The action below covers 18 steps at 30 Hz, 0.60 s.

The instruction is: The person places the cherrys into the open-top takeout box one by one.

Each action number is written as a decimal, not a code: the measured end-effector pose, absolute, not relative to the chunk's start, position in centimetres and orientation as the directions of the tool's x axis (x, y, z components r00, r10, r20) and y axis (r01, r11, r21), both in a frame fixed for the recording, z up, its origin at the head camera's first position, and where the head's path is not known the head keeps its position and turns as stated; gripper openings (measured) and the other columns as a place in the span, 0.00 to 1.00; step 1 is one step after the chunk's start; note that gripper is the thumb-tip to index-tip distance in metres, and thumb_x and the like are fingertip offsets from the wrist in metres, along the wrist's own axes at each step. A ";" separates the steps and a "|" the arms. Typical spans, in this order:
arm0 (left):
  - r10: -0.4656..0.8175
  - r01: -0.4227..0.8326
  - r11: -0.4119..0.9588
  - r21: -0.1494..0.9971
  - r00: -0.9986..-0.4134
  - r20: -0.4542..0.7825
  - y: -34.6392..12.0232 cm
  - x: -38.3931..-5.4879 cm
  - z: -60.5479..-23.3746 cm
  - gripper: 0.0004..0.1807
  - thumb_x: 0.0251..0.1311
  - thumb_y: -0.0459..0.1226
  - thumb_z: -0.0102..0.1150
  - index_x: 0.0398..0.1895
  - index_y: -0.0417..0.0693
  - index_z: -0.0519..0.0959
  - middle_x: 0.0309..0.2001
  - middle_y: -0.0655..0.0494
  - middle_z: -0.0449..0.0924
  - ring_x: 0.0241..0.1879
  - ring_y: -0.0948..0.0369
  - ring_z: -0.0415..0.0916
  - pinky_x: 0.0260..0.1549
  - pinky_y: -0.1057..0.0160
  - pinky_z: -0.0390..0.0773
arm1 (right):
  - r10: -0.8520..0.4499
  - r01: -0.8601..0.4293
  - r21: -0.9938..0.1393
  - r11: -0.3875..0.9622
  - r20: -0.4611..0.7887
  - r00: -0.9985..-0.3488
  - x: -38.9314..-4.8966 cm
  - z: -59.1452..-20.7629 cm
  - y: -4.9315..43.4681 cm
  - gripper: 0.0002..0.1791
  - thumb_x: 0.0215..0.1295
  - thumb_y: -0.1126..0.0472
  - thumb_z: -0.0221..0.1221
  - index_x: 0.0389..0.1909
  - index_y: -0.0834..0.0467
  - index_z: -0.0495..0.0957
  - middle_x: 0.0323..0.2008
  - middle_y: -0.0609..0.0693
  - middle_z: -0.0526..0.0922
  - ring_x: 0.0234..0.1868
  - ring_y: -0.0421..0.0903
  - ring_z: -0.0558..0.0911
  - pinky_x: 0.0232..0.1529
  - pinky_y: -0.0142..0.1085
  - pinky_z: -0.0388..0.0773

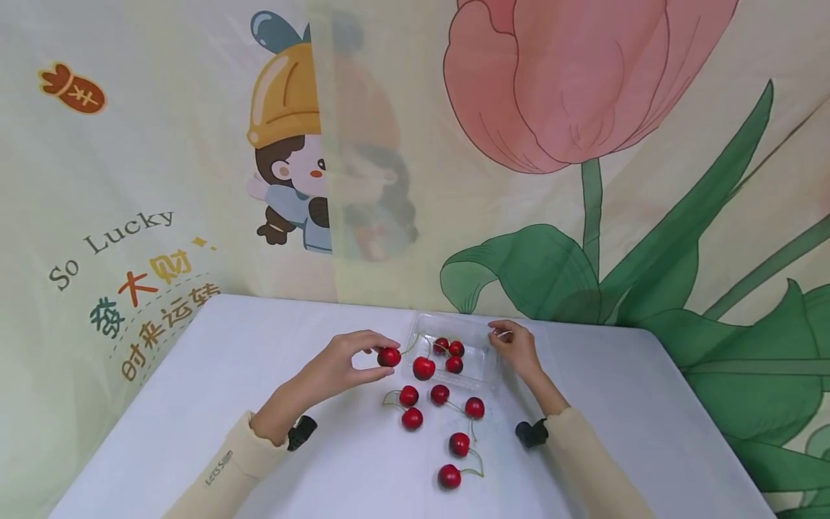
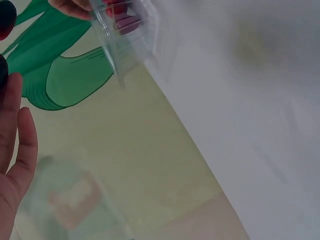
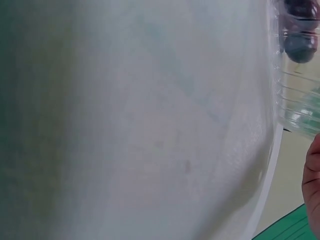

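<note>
My left hand (image 1: pixel 350 357) pinches a red cherry (image 1: pixel 389 357) between thumb and fingers, left of a clear plastic box (image 1: pixel 418 328). A second cherry (image 1: pixel 424 368), its stem meeting that of the held one, hangs over the box's near left part. Three cherries (image 1: pixel 454 365) lie inside the box. At the box's far right corner, my right hand (image 1: pixel 515 346) grips the rim with thumb and fingers. In the left wrist view, the left hand's fingers (image 2: pixel 25 140) show below two dark cherries (image 2: pixel 6 20). Part of the right hand (image 3: pixel 312 185) shows beside the box (image 3: pixel 295 100) in the right wrist view.
Several stemmed cherries (image 1: pixel 411 419) lie in pairs on the white table (image 1: pixel 337 461) in front of the box. A printed curtain (image 1: pixel 389 281) hangs behind the table's back edge. Black camera mounts (image 1: pixel 532 434) sit on both wrists, by the beige sleeves.
</note>
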<state>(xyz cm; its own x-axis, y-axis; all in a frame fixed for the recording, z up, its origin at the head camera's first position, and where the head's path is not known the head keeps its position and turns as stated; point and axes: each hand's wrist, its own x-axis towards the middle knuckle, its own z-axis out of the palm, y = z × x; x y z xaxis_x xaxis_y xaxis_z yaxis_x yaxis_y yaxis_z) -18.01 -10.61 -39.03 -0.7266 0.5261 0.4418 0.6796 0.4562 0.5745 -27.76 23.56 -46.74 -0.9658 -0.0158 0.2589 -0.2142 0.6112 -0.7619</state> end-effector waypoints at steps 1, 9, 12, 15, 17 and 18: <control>0.530 0.684 0.451 0.573 -0.722 0.445 -10.3 -18.3 -38.9 0.21 0.52 0.35 0.72 0.52 0.47 0.81 0.44 0.59 0.84 0.42 0.64 0.79 0.43 0.65 0.81 | -0.012 -0.206 -0.762 0.614 0.252 -0.968 -27.8 -46.6 23.6 0.12 0.61 0.71 0.62 0.46 0.69 0.81 0.36 0.62 0.82 0.35 0.54 0.81 0.30 0.26 0.74; 0.540 0.698 0.406 0.590 -0.704 0.462 -7.8 -21.4 -39.1 0.20 0.52 0.32 0.72 0.51 0.44 0.82 0.43 0.56 0.84 0.41 0.62 0.80 0.43 0.66 0.80 | -0.010 -0.188 -0.769 0.611 0.230 -0.973 -28.1 -46.4 23.9 0.12 0.62 0.70 0.62 0.47 0.68 0.81 0.37 0.62 0.82 0.35 0.53 0.81 0.30 0.25 0.73; 0.553 0.691 0.389 0.610 -0.704 0.445 -7.2 -22.5 -39.6 0.20 0.53 0.32 0.71 0.51 0.43 0.81 0.43 0.55 0.85 0.41 0.62 0.80 0.43 0.65 0.80 | -0.013 -0.199 -0.773 0.603 0.240 -0.971 -28.0 -46.4 23.9 0.12 0.62 0.70 0.62 0.46 0.69 0.81 0.36 0.62 0.82 0.34 0.52 0.80 0.29 0.25 0.73; 0.562 0.671 0.373 0.640 -0.713 0.420 -6.7 -23.5 -40.5 0.19 0.54 0.32 0.71 0.51 0.42 0.81 0.43 0.54 0.85 0.41 0.61 0.81 0.43 0.60 0.81 | -0.017 -0.212 -0.774 0.596 0.252 -0.968 -27.9 -46.4 23.8 0.12 0.61 0.71 0.62 0.46 0.69 0.81 0.36 0.62 0.82 0.33 0.51 0.80 0.29 0.25 0.73; 0.567 0.662 0.367 0.653 -0.716 0.407 -6.5 -24.1 -41.2 0.19 0.54 0.33 0.70 0.51 0.41 0.81 0.43 0.54 0.85 0.41 0.61 0.81 0.43 0.57 0.81 | -0.018 -0.215 -0.777 0.592 0.254 -0.967 -27.8 -46.5 23.7 0.12 0.61 0.71 0.62 0.45 0.69 0.81 0.35 0.62 0.82 0.33 0.51 0.80 0.29 0.26 0.73; 0.569 0.657 0.362 0.661 -0.718 0.402 -6.4 -24.4 -41.5 0.19 0.54 0.32 0.70 0.51 0.41 0.81 0.43 0.53 0.85 0.40 0.61 0.81 0.43 0.55 0.81 | -0.019 -0.215 -0.778 0.591 0.253 -0.967 -27.8 -46.5 23.6 0.11 0.61 0.71 0.62 0.45 0.69 0.81 0.35 0.62 0.82 0.33 0.51 0.80 0.29 0.26 0.73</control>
<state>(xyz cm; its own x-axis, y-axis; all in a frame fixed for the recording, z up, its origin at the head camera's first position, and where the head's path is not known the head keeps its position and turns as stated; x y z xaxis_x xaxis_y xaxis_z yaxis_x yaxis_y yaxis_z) -24.36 -6.38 -41.51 -0.7177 0.5688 0.4017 0.6571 0.3625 0.6609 -27.80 23.62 -46.48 -0.9672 -0.0188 0.2532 -0.2151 0.5906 -0.7778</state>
